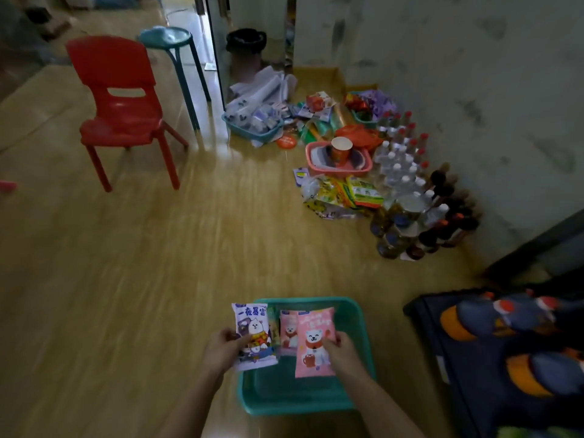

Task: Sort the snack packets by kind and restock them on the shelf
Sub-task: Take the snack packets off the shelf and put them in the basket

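My left hand (222, 346) grips a white and purple snack packet (254, 335) with a cartoon dog, held over the left rim of a teal basket (357, 330) on the floor. My right hand (343, 350) pinches a pink packet (314, 341) with a white bear above the basket. A second pink packet (288, 331) and a thin green-yellow one (273, 328) show between the two held packets; whether they lie in the basket or are held I cannot tell.
A heap of snack bags (343, 192), a pink basket (338, 159) with a paper cup, a blue basket (252, 124) and rows of bottles (407, 172) lie by the wall. A red chair (123, 109) and teal stool (172, 52) stand far left. A dark crate (505, 352) is right.
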`<state>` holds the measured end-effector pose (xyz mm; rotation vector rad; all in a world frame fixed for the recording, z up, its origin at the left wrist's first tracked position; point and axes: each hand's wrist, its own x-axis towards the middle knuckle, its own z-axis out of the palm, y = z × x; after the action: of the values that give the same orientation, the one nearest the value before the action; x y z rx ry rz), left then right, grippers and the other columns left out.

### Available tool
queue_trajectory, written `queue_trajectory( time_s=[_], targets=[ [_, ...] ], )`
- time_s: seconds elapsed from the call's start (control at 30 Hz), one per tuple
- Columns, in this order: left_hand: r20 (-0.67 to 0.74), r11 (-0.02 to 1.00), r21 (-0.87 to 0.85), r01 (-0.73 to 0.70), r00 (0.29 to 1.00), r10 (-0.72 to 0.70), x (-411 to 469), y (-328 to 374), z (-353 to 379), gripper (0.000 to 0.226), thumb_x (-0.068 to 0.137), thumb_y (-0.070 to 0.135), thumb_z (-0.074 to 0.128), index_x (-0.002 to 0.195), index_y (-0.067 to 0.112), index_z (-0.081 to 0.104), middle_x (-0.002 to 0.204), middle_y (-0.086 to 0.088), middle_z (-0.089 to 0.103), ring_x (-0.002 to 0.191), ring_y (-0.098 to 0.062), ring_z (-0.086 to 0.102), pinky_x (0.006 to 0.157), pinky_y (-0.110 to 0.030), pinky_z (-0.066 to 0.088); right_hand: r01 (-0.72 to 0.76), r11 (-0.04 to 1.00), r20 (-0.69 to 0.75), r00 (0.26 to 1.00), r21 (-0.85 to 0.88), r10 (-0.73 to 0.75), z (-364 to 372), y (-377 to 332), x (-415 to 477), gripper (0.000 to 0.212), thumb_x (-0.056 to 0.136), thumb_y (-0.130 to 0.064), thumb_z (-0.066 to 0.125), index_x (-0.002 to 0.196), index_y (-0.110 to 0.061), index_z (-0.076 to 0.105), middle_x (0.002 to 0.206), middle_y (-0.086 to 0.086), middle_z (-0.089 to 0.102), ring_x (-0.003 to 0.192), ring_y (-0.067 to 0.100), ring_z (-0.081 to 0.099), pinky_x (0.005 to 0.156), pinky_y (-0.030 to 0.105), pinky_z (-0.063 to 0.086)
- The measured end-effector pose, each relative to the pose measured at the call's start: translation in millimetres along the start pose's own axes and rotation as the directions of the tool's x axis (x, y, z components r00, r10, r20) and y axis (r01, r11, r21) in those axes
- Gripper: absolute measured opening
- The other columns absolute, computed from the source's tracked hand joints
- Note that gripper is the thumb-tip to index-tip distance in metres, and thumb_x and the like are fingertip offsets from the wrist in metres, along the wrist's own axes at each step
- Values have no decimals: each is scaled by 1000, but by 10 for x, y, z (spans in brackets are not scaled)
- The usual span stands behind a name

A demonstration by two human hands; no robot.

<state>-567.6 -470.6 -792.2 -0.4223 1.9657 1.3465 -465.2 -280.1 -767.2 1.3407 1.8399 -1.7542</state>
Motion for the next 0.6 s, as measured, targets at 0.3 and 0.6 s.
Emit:
queue_trajectory(
  time_s=[0.3,0.6],
  targets=[
    [-48,993,6,-117,992,117,1900,-1078,633,16,80,8,70,73,5,56,74,-12,63,60,-19,58,54,-27,46,118,991,-75,991,57,-114,626,1010,2125,11,93,-11,51,102,-5,49,110,19,60,89,25,58,81,40,51],
    [-168,913,372,-165,956,242,2113,-1279,802,21,81,24,67,75,19,48,86,-8,66,80,-25,64,73,-39,50,183,897,-210,935,-404,-285,785,1215,2406,18,88,-25,60,89,-12,48,99,4,51,83,17,49,61,24,37]
  ],
)
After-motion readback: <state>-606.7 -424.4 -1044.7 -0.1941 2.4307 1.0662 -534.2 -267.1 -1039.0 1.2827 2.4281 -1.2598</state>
